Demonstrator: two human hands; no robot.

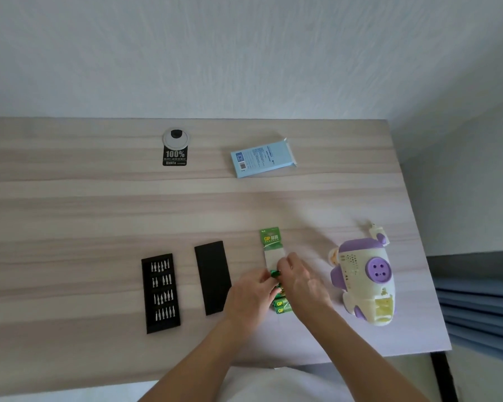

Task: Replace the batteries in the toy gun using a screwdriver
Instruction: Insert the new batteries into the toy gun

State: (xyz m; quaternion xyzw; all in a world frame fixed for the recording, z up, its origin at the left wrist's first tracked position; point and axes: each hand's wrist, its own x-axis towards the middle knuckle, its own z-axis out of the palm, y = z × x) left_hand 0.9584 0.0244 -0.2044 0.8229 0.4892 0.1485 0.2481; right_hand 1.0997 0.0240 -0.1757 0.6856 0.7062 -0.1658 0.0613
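Observation:
A green battery pack [270,242] on a white card lies on the wooden table in front of me. My left hand [251,294] and my right hand [299,282] meet over its lower part, fingers pinched on a green battery [275,273]. More green batteries [282,306] show below my hands. The white and purple toy gun [363,280] lies to the right, its battery compartment [385,309] open at the handle. A small cream and purple piece [378,232] rests behind the toy. A black tray of screwdriver bits [161,293] sits to the left.
A black rectangular lid [213,277] lies between the bit tray and my hands. Farther back are a light blue box [263,158] and a round cable grommet with a black label [174,146]. The table's right edge [418,242] runs close to the toy.

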